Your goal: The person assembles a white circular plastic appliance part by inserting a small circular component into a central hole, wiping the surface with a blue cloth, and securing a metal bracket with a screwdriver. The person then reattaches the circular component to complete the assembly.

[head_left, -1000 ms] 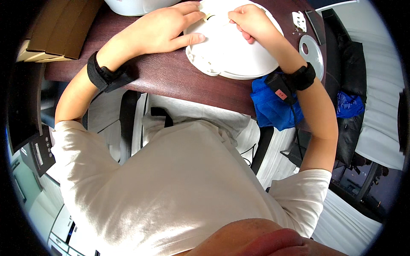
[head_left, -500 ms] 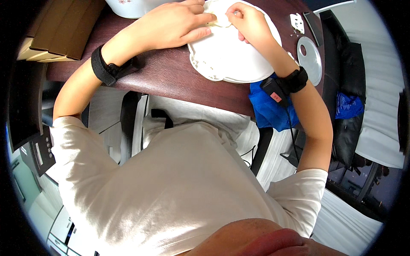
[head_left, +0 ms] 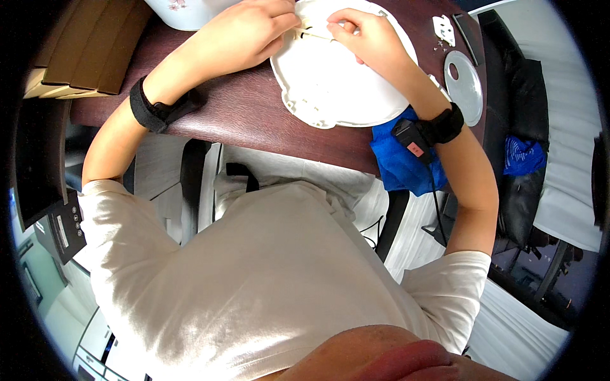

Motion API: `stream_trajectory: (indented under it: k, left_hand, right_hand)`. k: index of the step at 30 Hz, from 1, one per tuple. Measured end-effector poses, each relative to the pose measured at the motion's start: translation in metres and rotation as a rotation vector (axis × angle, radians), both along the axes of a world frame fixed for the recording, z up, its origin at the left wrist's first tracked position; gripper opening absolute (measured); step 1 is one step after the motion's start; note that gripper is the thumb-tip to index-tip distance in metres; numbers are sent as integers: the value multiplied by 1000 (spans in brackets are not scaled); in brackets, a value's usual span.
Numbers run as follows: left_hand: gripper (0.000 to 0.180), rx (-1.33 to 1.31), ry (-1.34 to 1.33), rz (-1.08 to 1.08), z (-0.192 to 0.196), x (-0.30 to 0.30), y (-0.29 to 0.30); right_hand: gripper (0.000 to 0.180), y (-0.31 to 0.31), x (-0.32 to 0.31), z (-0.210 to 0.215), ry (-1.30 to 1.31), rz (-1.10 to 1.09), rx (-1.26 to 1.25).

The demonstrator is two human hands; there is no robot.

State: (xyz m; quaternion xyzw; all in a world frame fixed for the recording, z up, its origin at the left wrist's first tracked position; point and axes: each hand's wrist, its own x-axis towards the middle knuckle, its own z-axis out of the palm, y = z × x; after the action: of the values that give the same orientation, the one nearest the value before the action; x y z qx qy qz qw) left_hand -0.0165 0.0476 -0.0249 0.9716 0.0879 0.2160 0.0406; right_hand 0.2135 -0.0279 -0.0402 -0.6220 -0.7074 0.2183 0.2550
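A large round white plastic housing (head_left: 337,82) lies on the dark brown table (head_left: 254,127). My left hand (head_left: 244,35) rests at its upper left rim, fingers pinching a thin pale strip (head_left: 314,33) that spans toward my right hand (head_left: 362,35). The right hand pinches the strip's other end over the housing's top. Both wrists carry black bands. The upper edge of the housing is cut off by the picture's rim.
A blue cloth (head_left: 403,165) hangs over the table's near edge under my right wrist. A round grey disc (head_left: 464,86) and a small white part (head_left: 443,28) lie right of the housing. Brown cardboard boxes (head_left: 82,54) stand at the left. A black chair (head_left: 515,95) is right.
The view has tilted so table and housing sit lower in the picture. Both hands have come closer together over the housing's top and now hold the thin strip between them.
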Motion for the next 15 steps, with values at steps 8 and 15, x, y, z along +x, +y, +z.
stream_trajectory:
  k: [8, 15]
  left_hand:
    - [30, 59, 79, 28, 4, -7, -5]
    - [27, 86, 104, 10, 12, -10, -13]
  right_hand:
    - [21, 6, 3, -6, -113, 44, 72]
    - [21, 4, 1, -7, -107, 41, 73]
